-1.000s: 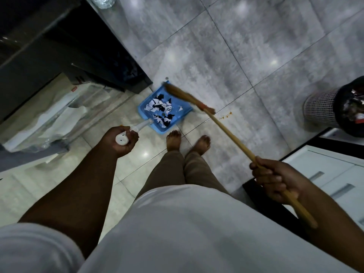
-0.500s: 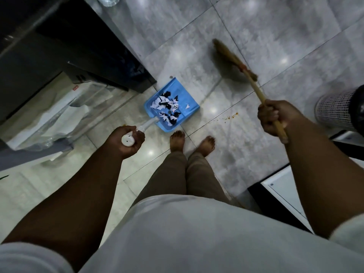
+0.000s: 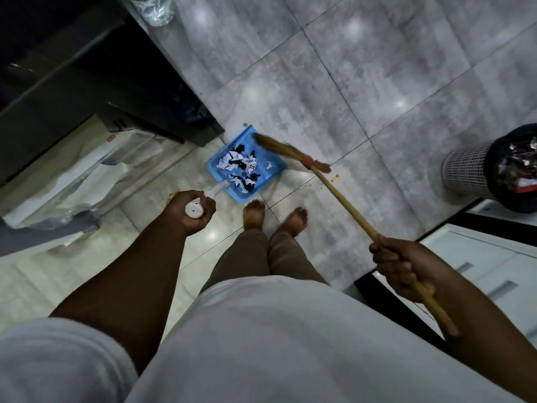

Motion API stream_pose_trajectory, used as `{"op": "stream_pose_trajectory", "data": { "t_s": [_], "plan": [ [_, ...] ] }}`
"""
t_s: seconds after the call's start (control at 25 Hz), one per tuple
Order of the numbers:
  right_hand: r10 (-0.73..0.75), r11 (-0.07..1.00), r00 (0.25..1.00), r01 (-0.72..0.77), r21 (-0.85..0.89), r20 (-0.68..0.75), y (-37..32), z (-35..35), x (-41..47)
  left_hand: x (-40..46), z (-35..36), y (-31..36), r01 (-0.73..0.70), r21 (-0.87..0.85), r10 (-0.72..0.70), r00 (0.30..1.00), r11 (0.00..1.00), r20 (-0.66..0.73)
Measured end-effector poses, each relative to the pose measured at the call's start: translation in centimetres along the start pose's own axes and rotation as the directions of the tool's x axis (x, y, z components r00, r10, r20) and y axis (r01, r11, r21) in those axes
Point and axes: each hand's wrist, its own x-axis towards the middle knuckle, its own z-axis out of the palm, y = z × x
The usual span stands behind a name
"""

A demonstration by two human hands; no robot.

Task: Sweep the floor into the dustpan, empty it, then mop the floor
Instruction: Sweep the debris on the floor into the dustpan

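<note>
A blue dustpan (image 3: 216, 167) rests on the grey tiled floor just ahead of my bare feet, holding several black and white paper scraps (image 3: 241, 167). My left hand (image 3: 193, 212) grips the top of its white upright handle. My right hand (image 3: 402, 267) is closed around the wooden stick of a broom (image 3: 340, 196). The broom's straw head (image 3: 279, 146) lies across the dustpan's far right lip. Orange crumbs (image 3: 334, 177) dot the tile to the right of the pan.
A dark cabinet (image 3: 101, 82) stands at the left, with clear plastic and paper (image 3: 72, 181) beneath it. A mesh waste bin (image 3: 494, 170) with a black liner sits at the right, white drawers (image 3: 479, 266) below it. A plastic bottle (image 3: 155, 8) stands at the top.
The broom head swung back from the far tiles to the dustpan's lip. My right hand dropped lower and nearer to me. My left hand and the dustpan kept their place.
</note>
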Motion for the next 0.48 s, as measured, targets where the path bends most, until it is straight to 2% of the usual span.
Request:
{"op": "stream_pose_trajectory", "data": {
  "t_s": [0.2,0.48],
  "plan": [
    [-0.137,0.991,0.988,0.137,-0.015,-0.075,-0.6,1.7,-2.6,-1.7,-0.5,-0.6,0.010,0.011,-0.011,0.999,1.000,0.034],
    [-0.180,0.983,0.982,0.178,-0.052,-0.052,-3.0,5.9,-1.9,-4.4,-3.2,-0.3,0.045,0.075,-0.053,0.992,0.996,0.111]
  ]
}}
